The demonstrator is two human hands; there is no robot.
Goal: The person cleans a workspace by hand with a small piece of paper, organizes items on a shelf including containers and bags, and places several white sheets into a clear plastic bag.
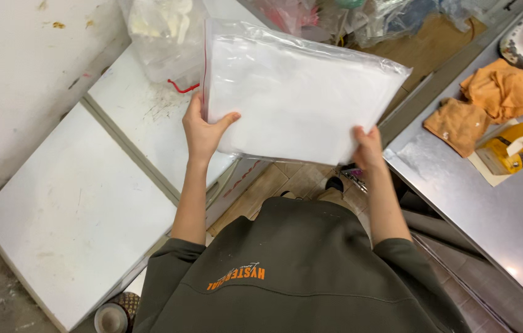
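Note:
A large clear zip bag filled with flat white sheets is held up in front of me with both hands. My left hand grips its near left corner, thumb on top. My right hand grips its near right corner. The bag has a red seal strip along its left edge and tilts slightly down to the right. It hovers above the gap between a white chest lid and a steel counter.
Another clear bag with pale contents rests on the white lid. Orange cloths and a yellow box lie on the steel counter at right. Crumpled plastic bags sit at the back. A roll of tape is by the floor.

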